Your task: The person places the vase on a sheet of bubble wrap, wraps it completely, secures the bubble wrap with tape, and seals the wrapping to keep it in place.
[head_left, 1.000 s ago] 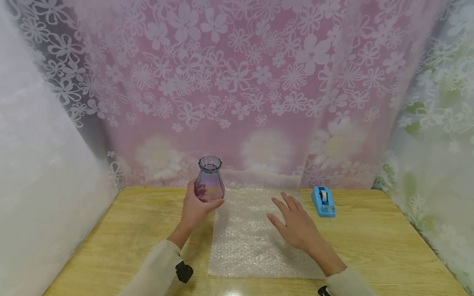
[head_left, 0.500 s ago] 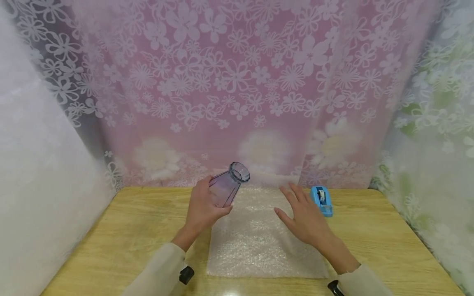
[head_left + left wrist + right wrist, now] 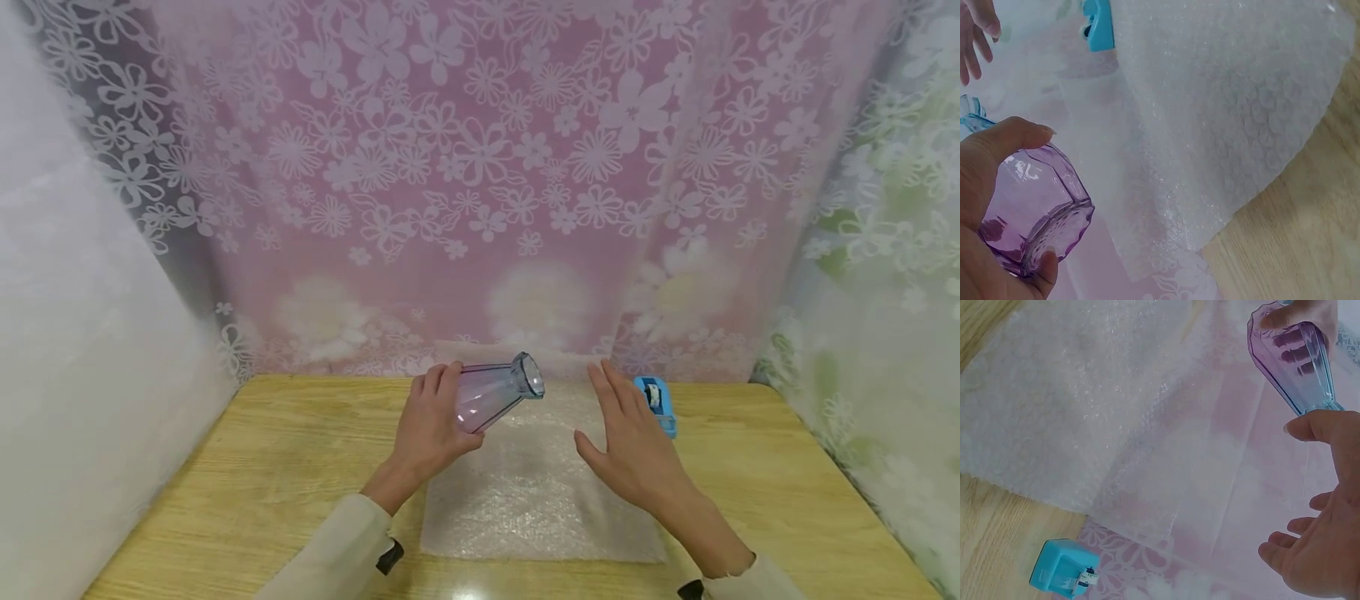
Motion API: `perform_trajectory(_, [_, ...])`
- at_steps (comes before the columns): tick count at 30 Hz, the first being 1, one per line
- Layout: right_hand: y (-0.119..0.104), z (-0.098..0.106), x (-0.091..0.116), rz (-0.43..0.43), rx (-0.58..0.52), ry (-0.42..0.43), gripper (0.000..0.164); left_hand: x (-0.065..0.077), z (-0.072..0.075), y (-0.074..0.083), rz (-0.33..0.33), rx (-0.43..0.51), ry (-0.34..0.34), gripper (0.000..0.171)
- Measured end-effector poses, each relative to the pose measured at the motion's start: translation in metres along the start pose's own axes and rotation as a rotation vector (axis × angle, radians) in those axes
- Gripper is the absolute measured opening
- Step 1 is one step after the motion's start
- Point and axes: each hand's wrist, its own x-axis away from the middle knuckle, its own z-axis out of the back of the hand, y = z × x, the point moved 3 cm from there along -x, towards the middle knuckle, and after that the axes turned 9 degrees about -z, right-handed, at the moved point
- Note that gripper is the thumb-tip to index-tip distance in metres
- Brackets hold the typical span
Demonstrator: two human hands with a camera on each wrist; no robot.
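Observation:
My left hand (image 3: 431,429) grips a glass vase (image 3: 491,393) round its wide lower part, thumb near the base. The vase is faceted, purple at the base and blue toward its flared rim. It lies tilted almost sideways above the bubble wrap, its mouth pointing right toward my right hand. In the left wrist view the purple base (image 3: 1047,212) faces the camera between thumb and fingers. My right hand (image 3: 637,446) hovers over the right side of the bubble wrap (image 3: 540,500), fingers spread and holding nothing. In the right wrist view its thumb overlaps the vase's neck.
A blue tape dispenser (image 3: 656,406) stands on the wooden table (image 3: 757,483), just beyond my right hand. The sheet of bubble wrap runs to the back edge and up against the pink flowered curtain (image 3: 450,167). White sheeting (image 3: 97,333) hangs on the left.
The vase has gone from upright to tilted almost sideways, its mouth swinging right. My left hand has shifted right with it. My right hand has moved slightly right, now overlapping the tape dispenser in view.

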Motion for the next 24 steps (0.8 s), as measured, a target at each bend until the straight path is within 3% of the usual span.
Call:
perform_trajectory(10, [-0.003,0.002,0.005,0.062,0.019,0.05,0.092,0.003,0.0,0.004,-0.054,-0.072,-0.036,0.092])
perform_trajectory(24, [-0.003,0.004,0.005,0.076,0.056,0.032,0.099,0.004,-0.001,0.019,-0.131,-0.164,-0.08,0.088])
